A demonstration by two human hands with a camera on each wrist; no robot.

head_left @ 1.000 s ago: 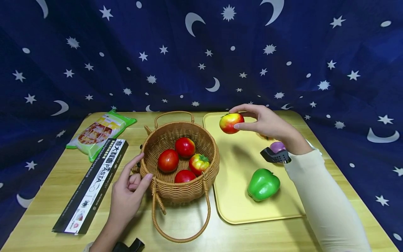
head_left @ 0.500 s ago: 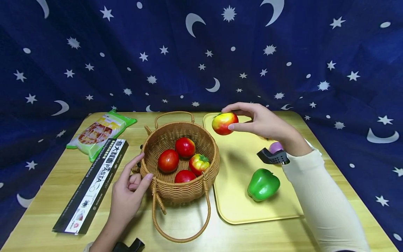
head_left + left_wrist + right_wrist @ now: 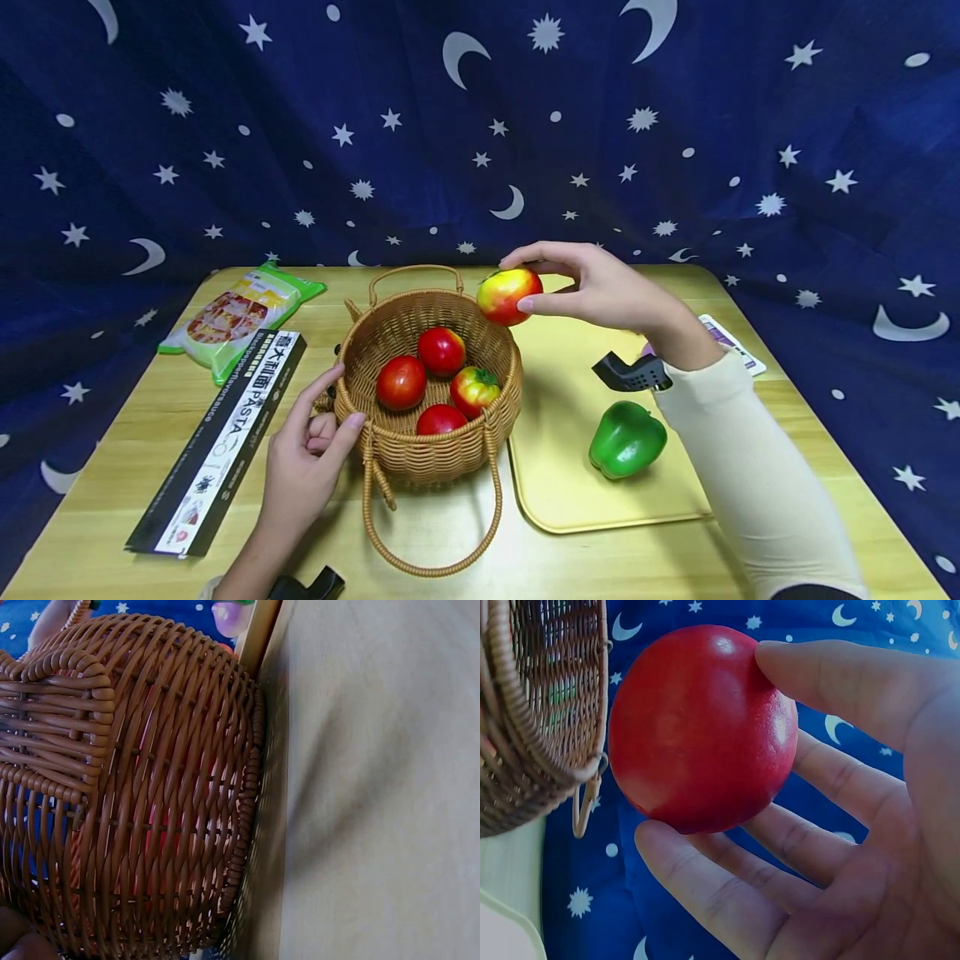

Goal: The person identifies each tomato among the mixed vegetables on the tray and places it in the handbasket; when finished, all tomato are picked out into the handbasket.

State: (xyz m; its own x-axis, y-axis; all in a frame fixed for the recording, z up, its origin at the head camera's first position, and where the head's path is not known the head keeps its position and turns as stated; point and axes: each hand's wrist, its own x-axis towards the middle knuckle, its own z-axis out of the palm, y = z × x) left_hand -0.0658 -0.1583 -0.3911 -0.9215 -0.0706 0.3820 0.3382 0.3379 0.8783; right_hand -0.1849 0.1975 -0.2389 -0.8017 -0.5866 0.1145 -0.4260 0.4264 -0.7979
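Note:
My right hand (image 3: 600,287) pinches a red-and-yellow tomato (image 3: 508,295) above the back-right rim of a wicker basket (image 3: 442,457). Only the tomato's smooth red side (image 3: 697,727) faces the right wrist camera, with thumb and fingertips around its edge. Inside the basket lie several more tomatoes, among them a plain red tomato (image 3: 401,382) and a ribbed tomato with a green top (image 3: 474,391). My left hand (image 3: 307,462) holds the basket at its left rim, index finger and thumb on the rim and the other fingers curled. The left wrist view is mostly basket wall (image 3: 165,787).
Right of the basket, a yellow tray (image 3: 555,492) carries a green bell pepper (image 3: 628,439); a purple item is mostly hidden behind my wrist. A white-and-purple packet (image 3: 738,346) lies beyond. A pasta box (image 3: 217,442) and a green food bag (image 3: 240,317) lie left. The basket's handle (image 3: 435,572) hangs forward.
My right hand has carried the tomato leftward from over the tray to the basket's back-right rim. The left hand and basket have stayed in place.

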